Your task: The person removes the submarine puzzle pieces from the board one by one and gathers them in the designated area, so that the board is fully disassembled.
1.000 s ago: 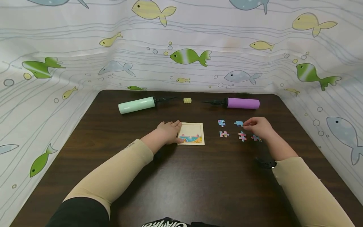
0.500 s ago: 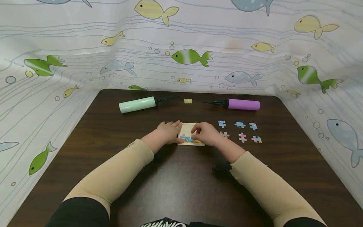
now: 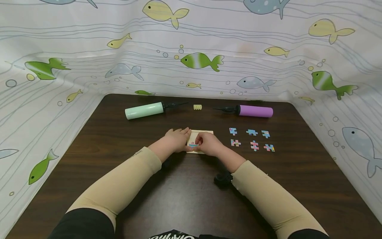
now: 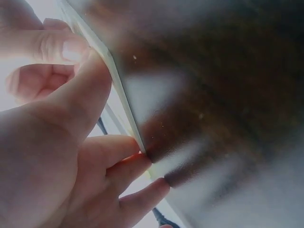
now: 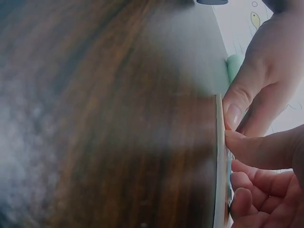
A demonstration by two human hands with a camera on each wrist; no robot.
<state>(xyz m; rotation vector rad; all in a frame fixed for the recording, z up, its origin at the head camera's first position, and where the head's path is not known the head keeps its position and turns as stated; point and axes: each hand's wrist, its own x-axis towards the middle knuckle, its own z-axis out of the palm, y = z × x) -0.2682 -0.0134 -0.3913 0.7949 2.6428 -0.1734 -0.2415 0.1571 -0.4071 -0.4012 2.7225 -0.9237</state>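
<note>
A square light-wood puzzle tray [image 3: 203,131] lies in the middle of the dark table, with blue puzzle pieces [image 3: 193,145] visible along its lower part. My left hand [image 3: 176,140] rests along the tray's left side, its fingers spread and fairly straight, the thumb at the lower corner. Over the tray's lower part, my right hand [image 3: 209,143] has bent fingers and a thumb close to those pieces. In the right wrist view, the right thumb [image 5: 266,151] touches the tray edge [image 5: 219,161], near the left thumb. Whether the right fingertips pinch a piece is hidden.
Several loose puzzle pieces [image 3: 252,132] lie in two rows right of the tray. A mint-green hand pump [image 3: 144,111], a small yellow block [image 3: 197,107] and a purple hand pump [image 3: 255,111] lie along the back. A fish-patterned curtain [image 3: 167,76] stands behind.
My right hand has moved left from the loose pieces to the tray, then slightly further left over its lower row. The left hand has stayed on the tray's left side.
</note>
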